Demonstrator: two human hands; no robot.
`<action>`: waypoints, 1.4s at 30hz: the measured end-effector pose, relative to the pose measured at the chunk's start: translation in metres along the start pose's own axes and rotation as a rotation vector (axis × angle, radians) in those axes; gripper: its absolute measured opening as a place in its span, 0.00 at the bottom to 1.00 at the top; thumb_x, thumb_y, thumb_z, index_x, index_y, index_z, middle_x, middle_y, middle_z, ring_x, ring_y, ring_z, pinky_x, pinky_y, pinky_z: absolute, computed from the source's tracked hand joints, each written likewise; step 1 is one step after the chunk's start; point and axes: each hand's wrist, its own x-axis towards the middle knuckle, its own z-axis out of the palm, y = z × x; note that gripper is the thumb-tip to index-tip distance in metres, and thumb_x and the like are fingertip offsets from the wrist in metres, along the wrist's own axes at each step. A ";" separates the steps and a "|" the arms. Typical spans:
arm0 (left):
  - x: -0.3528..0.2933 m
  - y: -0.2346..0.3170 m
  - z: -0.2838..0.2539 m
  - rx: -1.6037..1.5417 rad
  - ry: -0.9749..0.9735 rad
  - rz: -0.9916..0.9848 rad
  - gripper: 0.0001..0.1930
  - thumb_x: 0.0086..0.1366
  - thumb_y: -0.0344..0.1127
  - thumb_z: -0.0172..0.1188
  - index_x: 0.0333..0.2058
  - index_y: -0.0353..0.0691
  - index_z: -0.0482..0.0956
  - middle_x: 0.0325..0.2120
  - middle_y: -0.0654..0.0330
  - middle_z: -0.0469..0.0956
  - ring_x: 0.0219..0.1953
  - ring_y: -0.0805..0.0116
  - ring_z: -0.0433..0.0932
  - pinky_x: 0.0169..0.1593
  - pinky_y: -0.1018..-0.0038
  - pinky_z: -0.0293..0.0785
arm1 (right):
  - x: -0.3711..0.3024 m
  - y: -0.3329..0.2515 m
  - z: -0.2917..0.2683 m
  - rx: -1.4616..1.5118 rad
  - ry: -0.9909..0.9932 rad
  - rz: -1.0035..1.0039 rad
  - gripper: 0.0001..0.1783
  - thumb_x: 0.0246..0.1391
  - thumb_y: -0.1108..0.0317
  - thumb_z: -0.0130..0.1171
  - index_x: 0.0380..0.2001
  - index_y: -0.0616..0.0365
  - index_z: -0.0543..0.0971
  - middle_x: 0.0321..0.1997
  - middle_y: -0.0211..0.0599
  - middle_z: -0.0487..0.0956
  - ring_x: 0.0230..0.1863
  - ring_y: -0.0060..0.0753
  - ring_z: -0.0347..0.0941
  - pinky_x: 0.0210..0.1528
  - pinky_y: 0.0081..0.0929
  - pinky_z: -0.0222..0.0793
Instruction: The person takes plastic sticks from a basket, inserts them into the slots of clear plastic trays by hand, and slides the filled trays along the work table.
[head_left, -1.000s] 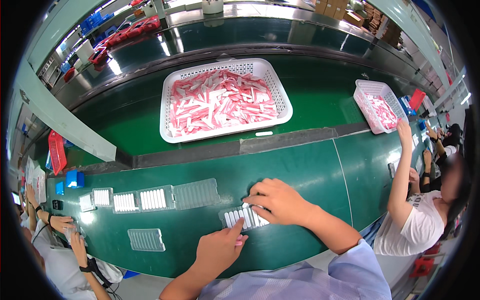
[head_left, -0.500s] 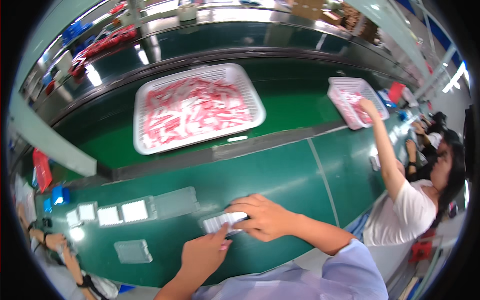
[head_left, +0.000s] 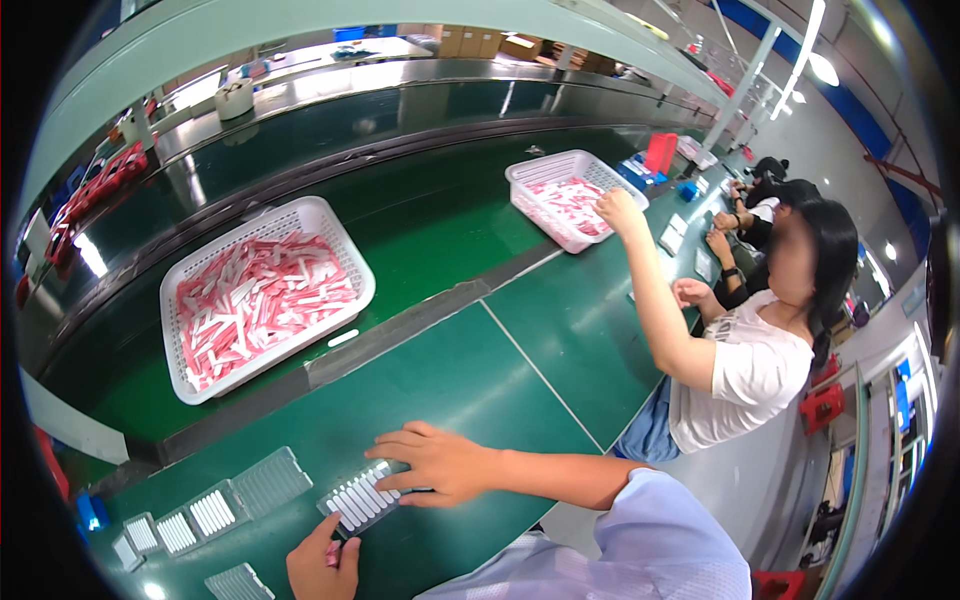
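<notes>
A clear plastic tray (head_left: 350, 511) with a row of white sticks lies on the green table in front of me. My right hand (head_left: 438, 466) reaches over its far right end, fingers spread, fingertips on or just above the sticks. At the tray's near left corner is my left hand (head_left: 320, 565), its index fingertip touching the edge and the thumb a little apart. Something small and pink (head_left: 333, 553) shows between that thumb and the curled fingers; its kind is not clear. An unfilled clear tray (head_left: 272, 482) lies just left of the one at my hands.
Filled trays (head_left: 212, 511) line up farther left, with another clear tray (head_left: 238, 584) near the lower edge. A white basket (head_left: 364, 262) of pink and white sticks stands beyond. A co-worker (head_left: 745, 345) at right reaches into a second basket (head_left: 520, 172). One stick (head_left: 343, 338) lies loose.
My view has swung right, so table and baskets sit farther left. My right hand's fingers have spread and uncovered more of the tray. My left index finger has moved to the tray's near corner.
</notes>
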 end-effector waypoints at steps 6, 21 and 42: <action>-0.027 -0.039 0.005 -0.295 0.122 -0.218 0.16 0.70 0.31 0.64 0.55 0.38 0.81 0.23 0.71 0.67 0.24 0.79 0.63 0.28 0.80 0.62 | -0.008 -0.005 0.015 -0.060 0.050 0.022 0.22 0.55 0.60 0.67 0.53 0.51 0.80 0.69 0.52 0.68 0.70 0.55 0.63 0.66 0.52 0.59; -0.044 -0.020 0.005 -1.256 0.016 -0.505 0.14 0.76 0.30 0.52 0.55 0.28 0.75 0.28 0.60 0.75 0.23 0.78 0.68 0.20 0.81 0.56 | 0.002 -0.028 0.002 -0.109 -0.005 0.194 0.32 0.53 0.57 0.70 0.61 0.51 0.76 0.65 0.47 0.73 0.66 0.53 0.69 0.66 0.51 0.64; -0.033 -0.031 -0.002 -1.304 -0.087 -0.486 0.13 0.76 0.29 0.51 0.54 0.30 0.77 0.28 0.58 0.79 0.21 0.80 0.67 0.22 0.81 0.57 | 0.023 -0.035 0.012 -0.202 -0.132 0.120 0.27 0.56 0.53 0.68 0.59 0.38 0.79 0.68 0.43 0.71 0.68 0.49 0.67 0.68 0.52 0.61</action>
